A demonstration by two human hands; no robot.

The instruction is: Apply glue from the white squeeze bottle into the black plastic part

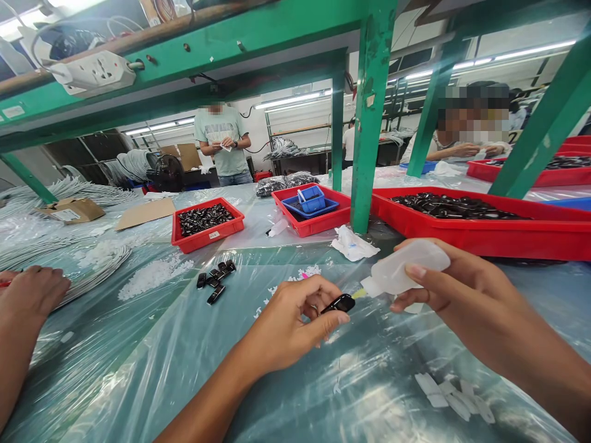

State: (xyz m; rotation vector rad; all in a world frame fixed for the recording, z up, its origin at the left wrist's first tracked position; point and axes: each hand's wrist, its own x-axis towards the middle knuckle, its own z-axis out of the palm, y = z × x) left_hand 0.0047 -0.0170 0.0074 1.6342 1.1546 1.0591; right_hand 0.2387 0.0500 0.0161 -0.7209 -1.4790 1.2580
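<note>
The left hand (300, 317) holds a glossy black part (340, 303) above the film-covered desk (184, 381); its grip pinches the part between thumb and fingers. The right hand (455, 283) holds a translucent white bottle (410, 267), its grip closed around the body, thumb on the near side. The bottle is tilted, with its yellow-green nozzle (359, 294) directed at the end of the black part; whether the two touch cannot be determined. Loose black pieces (215, 280) lie on the desk to the left, beside a pile of white bits (152, 275). Behind the pieces stands a red tray (207, 243) filled with similar items. White strips (452, 397) lie below the right hand. A co-worker's hand (32, 292) is at the left edge.
</note>
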